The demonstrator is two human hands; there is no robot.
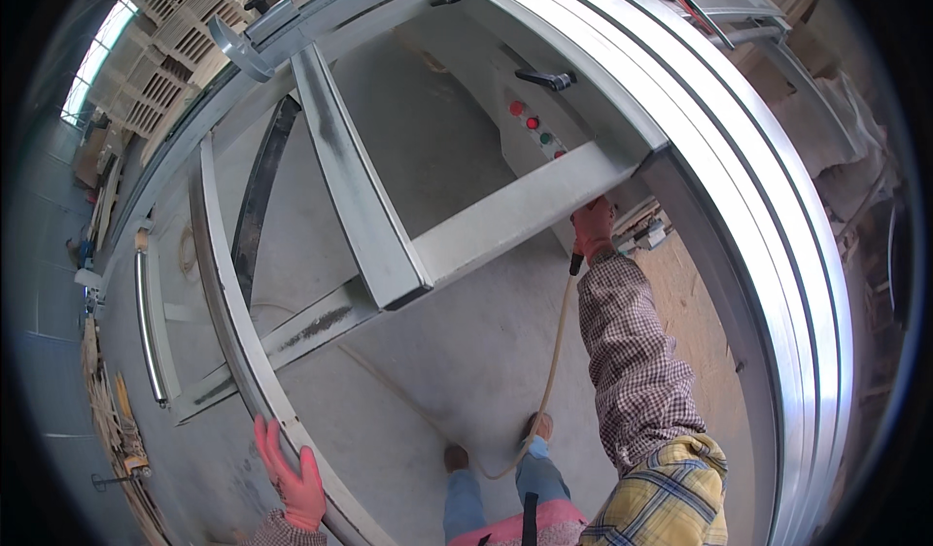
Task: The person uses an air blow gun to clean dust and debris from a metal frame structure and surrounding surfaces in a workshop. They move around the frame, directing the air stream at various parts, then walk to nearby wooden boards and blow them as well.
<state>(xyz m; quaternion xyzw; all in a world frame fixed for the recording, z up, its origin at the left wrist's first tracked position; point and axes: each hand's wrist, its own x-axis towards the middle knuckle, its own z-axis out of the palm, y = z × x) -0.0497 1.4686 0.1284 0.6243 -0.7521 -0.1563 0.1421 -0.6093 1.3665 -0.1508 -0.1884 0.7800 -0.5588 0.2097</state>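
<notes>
My left hand (293, 477), in a pink-red glove, rests with spread fingers on the outer metal rail (266, 382) of a sliding table frame at lower left. My right hand (594, 224), gloved alike, reaches beneath the light metal crossbar (521, 200), by the machine's cabinet. It is closed around a black-ended fitting (576, 263), from which a pale hose (555, 349) hangs down to the floor. The fitting's upper part is hidden by the hand and the bar. Red and green buttons (545, 139) sit on the cabinet panel just above the crossbar.
A wide ribbed aluminium sliding table (765, 254) curves along the right. Black clamp levers (543, 80) stick out of the machine. The hose runs over the grey floor around my feet. Sawdust (703, 320) lies below on the right. Stacked wooden pallets (164, 36) stand at upper left.
</notes>
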